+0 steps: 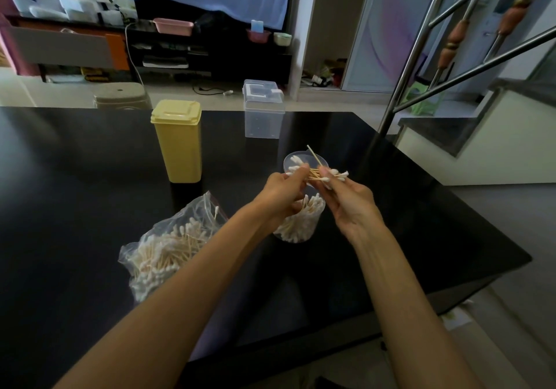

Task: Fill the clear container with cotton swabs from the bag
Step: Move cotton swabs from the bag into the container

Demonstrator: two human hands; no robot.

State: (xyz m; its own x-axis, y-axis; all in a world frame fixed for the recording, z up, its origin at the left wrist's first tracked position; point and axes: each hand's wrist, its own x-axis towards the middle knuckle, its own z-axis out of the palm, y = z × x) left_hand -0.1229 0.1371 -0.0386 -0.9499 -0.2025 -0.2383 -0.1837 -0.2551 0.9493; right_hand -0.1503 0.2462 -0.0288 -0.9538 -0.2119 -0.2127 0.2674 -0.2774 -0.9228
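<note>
Left hand (281,191) and right hand (349,199) both pinching one bundle of cotton swabs (323,175) above clear container (301,220); bag (168,247) at 9 o'clock.

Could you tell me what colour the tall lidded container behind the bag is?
Pale yellow, body and lid alike, per the head view.

Single view. The head-worn wide-angle camera looks forward and steeply down from above the near edge of the black table (90,154). Both forearms enter from the bottom of the frame; the hands meet just right of centre, close to the lens. The room's far side fills the upper frame, bowed by lens distortion.
</note>
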